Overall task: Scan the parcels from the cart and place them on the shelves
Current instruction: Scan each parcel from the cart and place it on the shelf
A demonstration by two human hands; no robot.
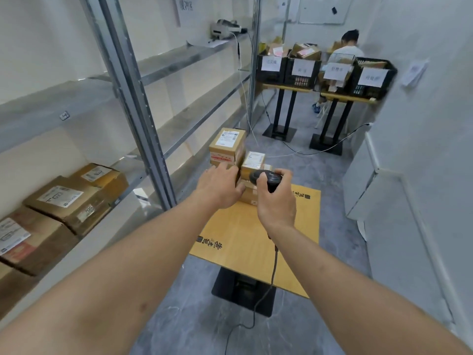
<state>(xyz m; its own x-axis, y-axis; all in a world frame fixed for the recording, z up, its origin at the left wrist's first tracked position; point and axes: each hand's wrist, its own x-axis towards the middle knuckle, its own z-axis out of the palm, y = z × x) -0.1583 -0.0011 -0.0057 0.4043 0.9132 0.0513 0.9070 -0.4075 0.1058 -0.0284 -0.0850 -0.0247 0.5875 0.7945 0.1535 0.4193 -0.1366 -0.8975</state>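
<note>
A stack of small cardboard parcels stands at the far end of a wooden table. The tallest parcel has a white label on top, and a smaller labelled parcel sits to its right. My left hand reaches onto the left side of the stack, its fingers around a lower box, partly hiding it. My right hand grips a black barcode scanner pointed at the parcels, and the scanner's cable hangs down to the floor. Three larger parcels lie on the lower left shelf.
Metal shelving runs along the left wall, with a printer on a high shelf. Black crates with paper labels stand on tables at the back, and a person sits behind them. A white wall closes the right side.
</note>
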